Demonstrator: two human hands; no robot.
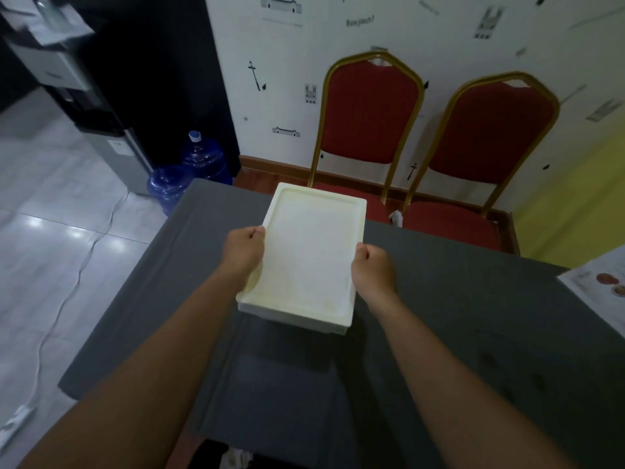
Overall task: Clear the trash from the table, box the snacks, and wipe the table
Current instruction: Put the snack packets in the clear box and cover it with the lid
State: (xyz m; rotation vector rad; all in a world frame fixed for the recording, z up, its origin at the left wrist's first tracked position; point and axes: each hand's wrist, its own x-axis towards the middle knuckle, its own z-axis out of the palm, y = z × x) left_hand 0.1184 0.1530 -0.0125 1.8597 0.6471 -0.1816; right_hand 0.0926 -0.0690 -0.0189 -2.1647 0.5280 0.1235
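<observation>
Lidded white box point(313, 255), near tabletop point(456, 316) far edge. Left hand point(244, 253), right hand point(372, 270): fingers gripping box sides. Step: boxing, apparently done. Next: setting aside, then wiping.

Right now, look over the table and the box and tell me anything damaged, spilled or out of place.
Nothing is spilled. The white lidded foam box, held at its sides by the left hand and right hand, has a yellowish stained lid. A printed paper sheet remains on the grey-clothed table at its right edge.
</observation>
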